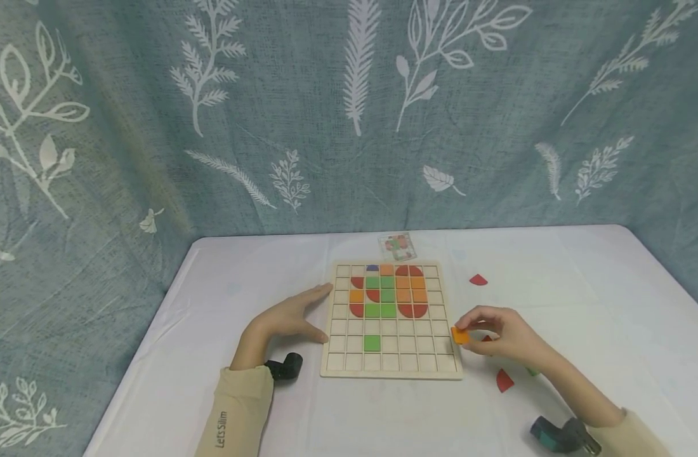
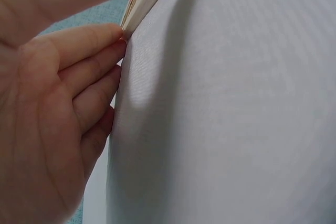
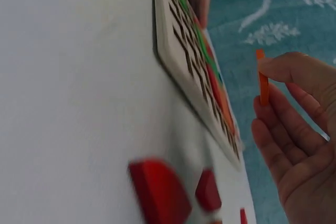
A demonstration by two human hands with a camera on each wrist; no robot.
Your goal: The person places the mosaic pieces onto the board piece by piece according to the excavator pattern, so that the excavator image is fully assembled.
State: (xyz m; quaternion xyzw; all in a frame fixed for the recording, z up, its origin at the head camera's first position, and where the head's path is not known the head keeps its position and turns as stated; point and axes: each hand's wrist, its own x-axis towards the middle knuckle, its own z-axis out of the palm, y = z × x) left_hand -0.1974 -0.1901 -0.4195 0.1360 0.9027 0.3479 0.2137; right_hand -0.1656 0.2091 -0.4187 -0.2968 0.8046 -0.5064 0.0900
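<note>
A wooden grid board [image 1: 356,362] lies on the table, its upper cells filled with red, orange and green tiles and one purple piece. A lone green tile [image 1: 372,343] sits in a lower cell. My left hand [image 1: 292,315] rests at the board's left edge, fingers straight and thumb spread, fingertips right at the rim. Between thumb and fingertips, my right hand [image 1: 506,333] pinches an orange square tile [image 3: 263,80], held beside the board's right edge. The right wrist view shows this tile edge-on, raised above the table.
Loose red quarter-round pieces [image 1: 504,381] lie right of the board, one farther back [image 1: 478,280]. A green piece [image 1: 533,371] shows partly under the right forearm. Behind the board lies a clear pattern card [image 1: 398,247]. A patterned teal curtain [image 1: 303,114] hangs behind the table.
</note>
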